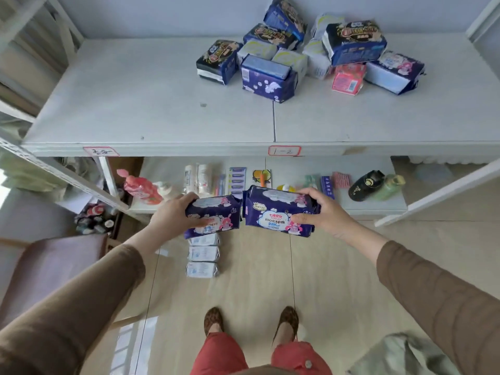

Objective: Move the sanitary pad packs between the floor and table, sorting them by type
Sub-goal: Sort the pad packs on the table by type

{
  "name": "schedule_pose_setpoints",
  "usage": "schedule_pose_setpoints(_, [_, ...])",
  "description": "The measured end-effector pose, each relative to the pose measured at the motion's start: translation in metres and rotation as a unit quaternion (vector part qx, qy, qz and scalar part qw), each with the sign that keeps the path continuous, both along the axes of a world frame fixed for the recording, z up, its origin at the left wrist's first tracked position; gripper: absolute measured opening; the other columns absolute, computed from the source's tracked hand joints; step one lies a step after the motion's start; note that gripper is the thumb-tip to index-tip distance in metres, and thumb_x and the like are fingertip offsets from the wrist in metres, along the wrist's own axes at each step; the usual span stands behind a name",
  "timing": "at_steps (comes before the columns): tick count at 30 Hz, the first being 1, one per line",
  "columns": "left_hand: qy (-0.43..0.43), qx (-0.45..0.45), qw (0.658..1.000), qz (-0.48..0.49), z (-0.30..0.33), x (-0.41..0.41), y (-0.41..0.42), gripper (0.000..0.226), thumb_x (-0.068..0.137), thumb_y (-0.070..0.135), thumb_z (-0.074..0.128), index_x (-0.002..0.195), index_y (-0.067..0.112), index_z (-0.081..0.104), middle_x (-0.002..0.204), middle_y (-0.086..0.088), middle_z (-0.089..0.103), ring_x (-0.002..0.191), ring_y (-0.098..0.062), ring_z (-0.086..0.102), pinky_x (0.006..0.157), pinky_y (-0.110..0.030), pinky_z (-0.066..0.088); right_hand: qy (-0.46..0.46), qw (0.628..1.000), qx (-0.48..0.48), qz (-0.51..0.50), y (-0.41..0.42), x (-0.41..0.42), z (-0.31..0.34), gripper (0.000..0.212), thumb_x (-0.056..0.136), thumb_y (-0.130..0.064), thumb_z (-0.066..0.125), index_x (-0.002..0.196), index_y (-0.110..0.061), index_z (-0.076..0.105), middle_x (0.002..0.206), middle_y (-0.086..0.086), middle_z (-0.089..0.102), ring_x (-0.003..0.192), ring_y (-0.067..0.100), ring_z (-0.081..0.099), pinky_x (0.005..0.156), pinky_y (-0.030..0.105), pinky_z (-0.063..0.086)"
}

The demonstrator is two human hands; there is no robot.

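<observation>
My left hand (173, 215) grips a purple pad pack (216, 216) with a pink rabbit print. In my right hand (322, 212) is a second purple pack (276, 212) of the same type. Both packs hang side by side in the air below the white table's front edge (189, 151). Under the left pack, three pale blue-white packs (203, 254) lie in a column on the floor. At the table's back right sits a heap of several packs (305, 50): dark blue-and-gold ones, purple ones, pale green-white ones and a pink one (347, 79).
A lower shelf (373, 204) under the table carries bottles, tubes and small toiletries. A brown chair (56, 266) stands at the left and a grey-green cloth (400, 355) lies at bottom right. My feet (251, 320) stand on the beige floor. White frame bars flank both sides.
</observation>
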State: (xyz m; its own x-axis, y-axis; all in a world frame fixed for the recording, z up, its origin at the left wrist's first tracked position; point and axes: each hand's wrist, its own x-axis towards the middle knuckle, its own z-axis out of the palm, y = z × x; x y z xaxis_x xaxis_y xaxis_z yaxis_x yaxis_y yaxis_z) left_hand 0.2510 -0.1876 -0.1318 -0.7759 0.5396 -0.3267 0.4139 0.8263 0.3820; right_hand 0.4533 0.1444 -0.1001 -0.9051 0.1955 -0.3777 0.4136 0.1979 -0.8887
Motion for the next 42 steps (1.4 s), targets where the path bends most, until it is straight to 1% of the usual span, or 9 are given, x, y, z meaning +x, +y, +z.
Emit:
schedule_pose_setpoints(3, [-0.024, 0.007, 0.999, 0.031, -0.036, -0.006, -0.029, 0.062, 0.065, 0.066, 0.076, 0.111, 0.032, 0.052, 0.092, 0.005, 0.052, 0.076, -0.018, 0.06, 0.071, -0.037, 0.054, -0.038, 0.999, 0.015, 0.004, -0.037, 0.004, -0.037, 0.054, 0.07, -0.035, 0.089, 0.113, -0.044, 0.058, 0.111, -0.014, 0.07, 0.101, 0.01, 0.069, 0.087, 0.033, 0.058])
schedule_pose_setpoints(6, [-0.05, 0.003, 0.998, 0.044, -0.08, -0.015, -0.052, 0.064, 0.067, 0.059, 0.079, 0.118, 0.032, 0.05, 0.099, 0.004, 0.05, 0.079, -0.017, 0.059, 0.069, -0.033, 0.05, -0.076, 0.996, 0.039, 0.015, -0.074, 0.003, -0.077, 0.053, 0.071, -0.028, 0.089, 0.11, -0.047, 0.057, 0.109, -0.015, 0.07, 0.1, 0.009, 0.068, 0.092, 0.039, 0.055])
schedule_pose_setpoints(12, [-0.086, -0.021, 0.996, 0.029, -0.183, -0.026, -0.073, 0.063, 0.071, 0.053, 0.08, 0.122, 0.031, 0.05, 0.103, 0.003, 0.047, 0.077, -0.016, 0.057, 0.066, -0.028, 0.044, -0.121, 0.984, 0.116, 0.067, -0.126, -0.004, -0.168, 0.053, 0.067, -0.038, 0.084, 0.11, -0.044, 0.052, 0.106, -0.022, 0.064, 0.093, -0.003, 0.062, 0.084, 0.031, 0.054])
schedule_pose_setpoints(19, [-0.102, -0.02, 0.995, 0.002, -0.32, -0.019, -0.052, 0.06, 0.078, 0.036, 0.078, 0.129, 0.026, 0.048, 0.117, -0.001, 0.048, 0.093, -0.026, 0.061, 0.078, -0.034, 0.051, -0.124, 0.977, 0.15, 0.09, -0.142, -0.008, -0.302, 0.053, 0.072, -0.033, 0.082, 0.113, -0.042, 0.05, 0.108, -0.016, 0.056, 0.097, 0.001, 0.058, 0.084, 0.027, 0.05])
schedule_pose_setpoints(22, [-0.092, -0.014, 0.996, -0.006, -0.38, -0.024, -0.036, 0.062, 0.079, 0.032, 0.077, 0.133, 0.026, 0.046, 0.116, 0.0, 0.044, 0.091, -0.025, 0.06, 0.076, -0.03, 0.047, -0.128, 0.973, 0.162, 0.103, -0.141, -0.012, -0.363, 0.054, 0.072, -0.032, 0.081, 0.115, -0.041, 0.05, 0.106, -0.015, 0.053, 0.094, 0.003, 0.057, 0.08, 0.023, 0.047])
schedule_pose_setpoints(26, [-0.068, -0.006, 0.998, -0.013, -0.457, -0.04, -0.01, 0.063, 0.078, 0.03, 0.078, 0.133, 0.025, 0.047, 0.117, -0.002, 0.043, 0.084, -0.021, 0.053, 0.075, -0.03, 0.046, -0.126, 0.971, 0.175, 0.101, -0.134, -0.017, -0.445, 0.055, 0.072, -0.03, 0.08, 0.117, -0.04, 0.05, 0.106, -0.015, 0.053, 0.095, 0.003, 0.057, 0.08, 0.023, 0.047])
schedule_pose_setpoints(29, [-0.056, 0.005, 0.998, -0.018, -0.512, -0.055, 0.012, 0.061, 0.077, 0.029, 0.079, 0.13, 0.022, 0.05, 0.112, -0.003, 0.045, 0.091, -0.027, 0.06, 0.075, -0.029, 0.045, -0.115, 0.969, 0.2, 0.09, -0.127, -0.025, -0.503, 0.053, 0.073, -0.03, 0.077, 0.118, -0.037, 0.05, 0.107, -0.014, 0.054, 0.094, 0.005, 0.056, 0.078, 0.022, 0.046])
schedule_pose_setpoints(33, [-0.036, 0.006, 0.999, -0.02, -0.579, -0.079, 0.04, 0.063, 0.077, 0.029, 0.079, 0.132, 0.02, 0.049, 0.118, -0.006, 0.046, 0.095, -0.03, 0.059, 0.075, -0.03, 0.043, -0.102, 0.962, 0.238, 0.083, -0.117, -0.045, -0.575, 0.052, 0.074, -0.027, 0.075, 0.119, -0.031, 0.05, 0.107, -0.01, 0.053, 0.092, 0.01, 0.055, 0.072, 0.023, 0.042])
schedule_pose_setpoints(42, [-0.011, -0.007, 0.999, -0.037, -0.679, -0.126, 0.076, 0.059, 0.08, 0.026, 0.075, 0.133, 0.019, 0.049, 0.12, -0.01, 0.046, 0.095, -0.035, 0.06, 0.08, -0.035, 0.046, -0.047, 0.952, 0.286, 0.097, -0.104, -0.105, -0.688, 0.048, 0.078, -0.021, 0.07, 0.12, -0.028, 0.048, 0.115, -0.009, 0.047, 0.093, 0.014, 0.057, 0.072, 0.029, 0.044])
